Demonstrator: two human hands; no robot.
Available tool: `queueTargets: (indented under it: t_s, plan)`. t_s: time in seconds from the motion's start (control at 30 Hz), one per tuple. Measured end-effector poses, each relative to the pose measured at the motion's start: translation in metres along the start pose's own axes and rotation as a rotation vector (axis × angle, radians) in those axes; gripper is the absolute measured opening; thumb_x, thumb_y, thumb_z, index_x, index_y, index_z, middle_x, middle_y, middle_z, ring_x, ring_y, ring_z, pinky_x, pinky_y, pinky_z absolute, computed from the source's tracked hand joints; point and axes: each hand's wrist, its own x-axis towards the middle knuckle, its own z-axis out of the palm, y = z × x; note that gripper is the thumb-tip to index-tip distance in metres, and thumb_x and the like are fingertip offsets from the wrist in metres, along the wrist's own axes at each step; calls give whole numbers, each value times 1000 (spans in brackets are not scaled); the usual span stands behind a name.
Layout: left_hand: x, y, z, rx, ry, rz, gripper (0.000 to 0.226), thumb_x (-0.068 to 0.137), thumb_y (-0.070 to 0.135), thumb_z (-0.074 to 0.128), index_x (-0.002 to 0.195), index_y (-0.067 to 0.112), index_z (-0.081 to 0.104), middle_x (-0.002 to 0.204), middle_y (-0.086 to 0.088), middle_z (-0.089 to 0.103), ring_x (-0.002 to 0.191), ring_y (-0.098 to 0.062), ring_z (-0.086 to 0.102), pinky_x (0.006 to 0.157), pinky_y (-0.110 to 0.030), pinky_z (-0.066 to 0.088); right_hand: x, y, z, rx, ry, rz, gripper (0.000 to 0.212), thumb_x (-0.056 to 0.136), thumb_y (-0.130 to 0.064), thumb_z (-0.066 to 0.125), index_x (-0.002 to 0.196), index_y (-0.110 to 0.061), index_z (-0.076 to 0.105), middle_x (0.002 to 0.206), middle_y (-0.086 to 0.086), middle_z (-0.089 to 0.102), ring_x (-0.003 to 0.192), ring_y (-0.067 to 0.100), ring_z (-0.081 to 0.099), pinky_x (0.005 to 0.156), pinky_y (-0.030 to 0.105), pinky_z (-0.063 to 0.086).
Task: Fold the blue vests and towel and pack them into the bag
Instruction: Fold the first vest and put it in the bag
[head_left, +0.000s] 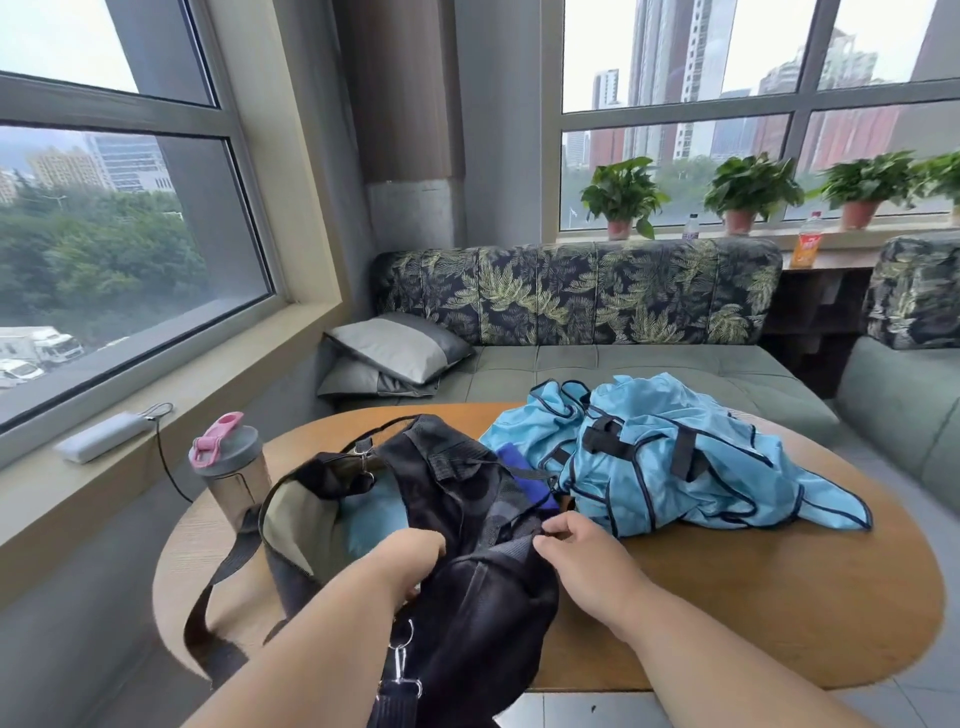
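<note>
Now both hands (498, 561) grip bag (467, 499).

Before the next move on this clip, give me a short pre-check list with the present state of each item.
1. Bag held by both hands: ok, left hand and right hand both grip its black mesh.
2. Bag mouth open enough for packing: cannot tell, the mesh is bunched; a light blue piece shows inside on the left.
3. Blue vests folded: not ok, they lie crumpled in a heap on the table.
4. Towel folded: cannot tell, only a dark blue strip shows between bag and vests.
5. Shaker bottle clear of the work: ok, it stands upright to the left of the bag.
</note>
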Motion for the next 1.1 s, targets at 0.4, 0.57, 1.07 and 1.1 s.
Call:
queueTargets:
  t_s: [0.4,0.57,1.07,1.1]
  plan:
    - [24,-5,-9,-259,165,100,28,101,27,65,107,1,73,105,-13,74,100,-31,69,88,-38,57,11,12,48,329,-269,143,26,104,-41,54,104,-23,72,94,-1,77,81,22,69,76,36,53]
    - [-14,31,-40,-445,97,249,24,104,30,61,99,15,79,94,-6,81,88,-28,78,84,-48,65,13,2,65,277,-232,64,28,102,-44,56,103,-20,71,98,2,79,85,22,71,69,32,47]
    - [-53,56,-30,-317,19,452,12,92,26,62,96,20,72,91,-7,79,91,-31,77,84,-55,63,6,-13,83,328,-340,116,23,107,-19,58,89,-10,68,61,-4,62,47,8,51,44,20,32]
    - [-52,55,-31,-284,48,457,12,92,25,60,96,21,70,91,-5,79,91,-29,76,86,-52,63,8,-13,79,316,-320,133,21,105,-18,59,89,-11,69,62,-3,60,47,10,49,44,20,31]
